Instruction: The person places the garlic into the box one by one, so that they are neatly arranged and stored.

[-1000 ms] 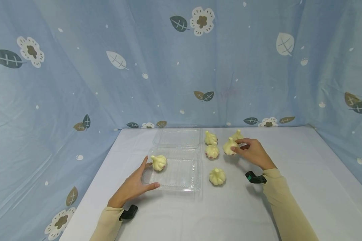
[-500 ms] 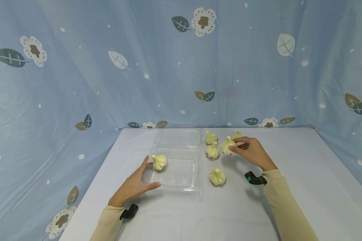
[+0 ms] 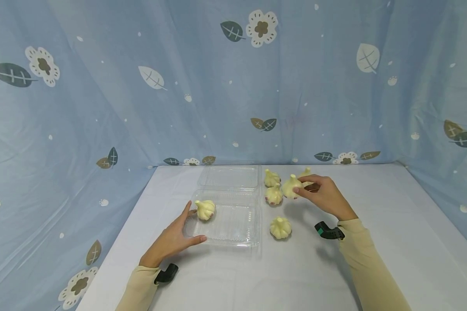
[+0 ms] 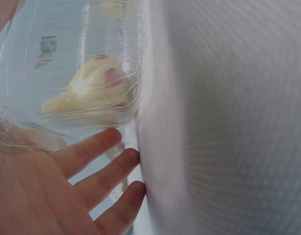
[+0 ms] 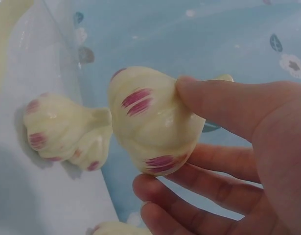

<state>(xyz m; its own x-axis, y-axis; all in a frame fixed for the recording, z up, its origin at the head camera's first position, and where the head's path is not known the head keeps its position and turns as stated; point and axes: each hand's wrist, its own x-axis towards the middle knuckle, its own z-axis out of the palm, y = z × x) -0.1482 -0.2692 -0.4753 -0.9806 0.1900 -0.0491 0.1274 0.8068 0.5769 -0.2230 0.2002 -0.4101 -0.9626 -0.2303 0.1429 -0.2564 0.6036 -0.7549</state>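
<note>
Garlic bulb point(image 3: 291, 188) pinched in your right hand point(image 3: 327, 197).
Your left hand point(image 3: 173, 239) is spread, unclenched, at the left end of the clear container point(image 3: 233, 224).

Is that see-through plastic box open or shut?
Open. The clear, rectangular plastic box has its transparent plastic lid lying back behind it, leaving the cream-coloured, bulb-shaped garlic inside uncovered.

6 garlic bulbs point(image 3: 280, 228), 1 container point(image 3: 231, 226).
</note>
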